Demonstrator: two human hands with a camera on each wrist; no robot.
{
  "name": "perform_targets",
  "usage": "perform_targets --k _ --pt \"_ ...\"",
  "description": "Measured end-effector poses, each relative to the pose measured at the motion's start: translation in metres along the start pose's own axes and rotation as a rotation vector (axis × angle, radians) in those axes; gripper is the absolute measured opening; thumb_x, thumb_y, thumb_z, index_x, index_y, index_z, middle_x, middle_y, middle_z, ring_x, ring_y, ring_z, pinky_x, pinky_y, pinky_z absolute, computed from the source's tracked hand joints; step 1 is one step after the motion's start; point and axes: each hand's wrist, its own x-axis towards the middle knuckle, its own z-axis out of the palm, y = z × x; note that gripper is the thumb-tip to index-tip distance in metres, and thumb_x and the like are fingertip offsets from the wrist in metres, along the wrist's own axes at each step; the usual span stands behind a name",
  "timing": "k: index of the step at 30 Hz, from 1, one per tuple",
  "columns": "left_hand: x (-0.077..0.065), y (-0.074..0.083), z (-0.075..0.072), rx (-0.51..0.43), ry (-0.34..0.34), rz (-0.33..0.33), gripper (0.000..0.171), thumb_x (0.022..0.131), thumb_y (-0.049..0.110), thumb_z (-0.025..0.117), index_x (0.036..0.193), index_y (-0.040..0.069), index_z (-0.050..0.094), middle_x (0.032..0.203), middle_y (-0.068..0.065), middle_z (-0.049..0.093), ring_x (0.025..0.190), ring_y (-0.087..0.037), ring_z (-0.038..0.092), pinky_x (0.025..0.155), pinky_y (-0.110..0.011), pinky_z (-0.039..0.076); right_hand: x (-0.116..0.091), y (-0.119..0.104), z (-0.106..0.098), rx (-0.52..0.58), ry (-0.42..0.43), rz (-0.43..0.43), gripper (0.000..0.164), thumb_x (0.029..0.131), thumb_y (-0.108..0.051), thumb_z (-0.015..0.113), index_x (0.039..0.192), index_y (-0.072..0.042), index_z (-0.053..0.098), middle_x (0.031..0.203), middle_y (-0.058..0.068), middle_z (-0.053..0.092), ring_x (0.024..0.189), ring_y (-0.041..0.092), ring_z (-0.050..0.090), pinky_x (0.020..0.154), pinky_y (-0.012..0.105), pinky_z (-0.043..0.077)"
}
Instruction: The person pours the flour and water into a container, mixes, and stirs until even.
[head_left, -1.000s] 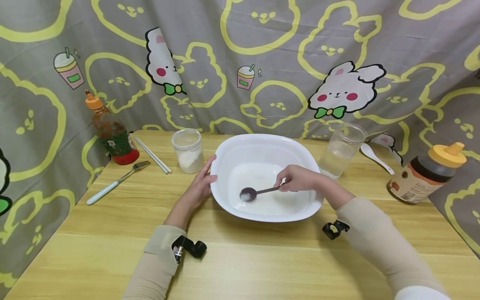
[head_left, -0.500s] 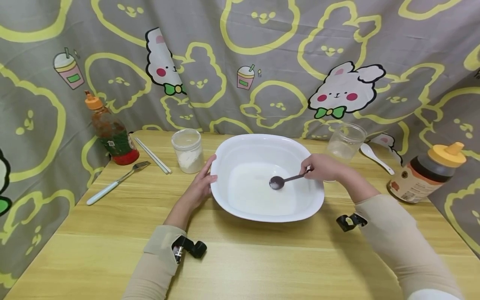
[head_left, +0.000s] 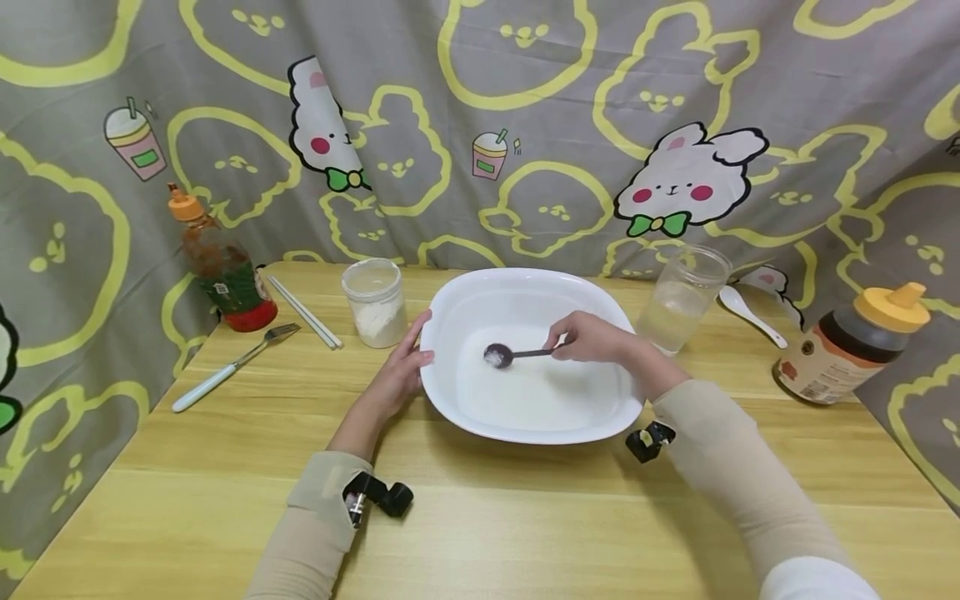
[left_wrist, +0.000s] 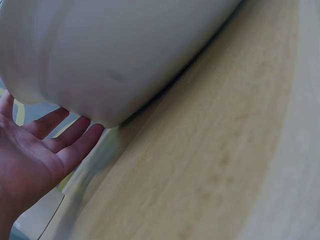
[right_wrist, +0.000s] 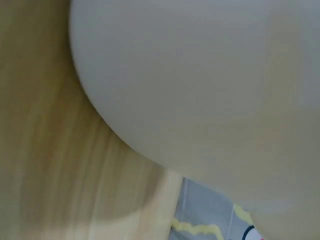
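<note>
A white oval basin (head_left: 450, 400) stands on the table with a whitish layer across its bottom. My left hand (head_left: 397, 377) holds its left side, the thumb over the rim. In the left wrist view, the spread fingers (left_wrist: 75, 145) touch the basin's outer wall (left_wrist: 125, 55). My right hand (head_left: 592, 336) pinches the handle of a dark round-bowled spoon (head_left: 498, 356) inside the basin. Some white stuff lies in the spoon. The right wrist view shows mostly the basin's outside (right_wrist: 190, 90), and the right hand is hidden there.
Left of the basin are a jar of white powder (head_left: 375, 317), chopsticks (head_left: 306, 312), a fork (head_left: 236, 367) and a red sauce bottle (head_left: 225, 271). To its right stand a jar of clear liquid (head_left: 678, 304), a white spoon (head_left: 752, 317) and a dark yellow-capped bottle (head_left: 843, 350). A patterned curtain (head_left: 555, 83) hangs behind.
The right hand carried the spoon rightward within the basin, then back left, now farther from me than a second ago. The left hand and basin stay put.
</note>
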Motion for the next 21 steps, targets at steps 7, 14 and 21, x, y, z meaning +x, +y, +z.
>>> perform_targets --k 7,14,21 --pt "0.001 -0.001 -0.001 0.007 -0.001 0.001 0.068 0.080 0.013 0.046 0.139 0.024 0.014 0.133 -0.021 0.025 0.108 -0.040 0.036 0.072 -0.035 0.046 -0.022 -0.003 0.002 0.006 -0.127 -0.034 0.012 0.077 -0.002 0.058 0.087 -0.001 0.065 0.059 0.008 0.055 0.047 0.008 0.035 0.048 0.021 0.032" --pt "0.000 -0.001 0.000 0.007 0.014 -0.002 0.068 0.079 0.015 0.047 0.138 0.026 0.017 0.132 -0.020 0.028 0.109 -0.044 0.034 0.072 -0.036 0.046 -0.043 0.006 -0.016 -0.067 -0.014 -0.060 0.009 0.076 0.000 0.059 0.078 -0.006 0.065 0.053 -0.003 0.047 0.047 0.009 0.036 0.046 0.021 0.031" --pt "0.000 0.000 0.000 0.002 0.013 -0.001 0.068 0.079 0.013 0.046 0.139 0.025 0.016 0.131 -0.021 0.028 0.108 -0.044 0.035 0.071 -0.035 0.047 -0.033 0.010 -0.026 -0.103 0.129 0.040 0.007 0.076 -0.002 0.059 0.076 -0.007 0.064 0.055 0.001 0.049 0.050 0.014 0.038 0.047 0.025 0.032"
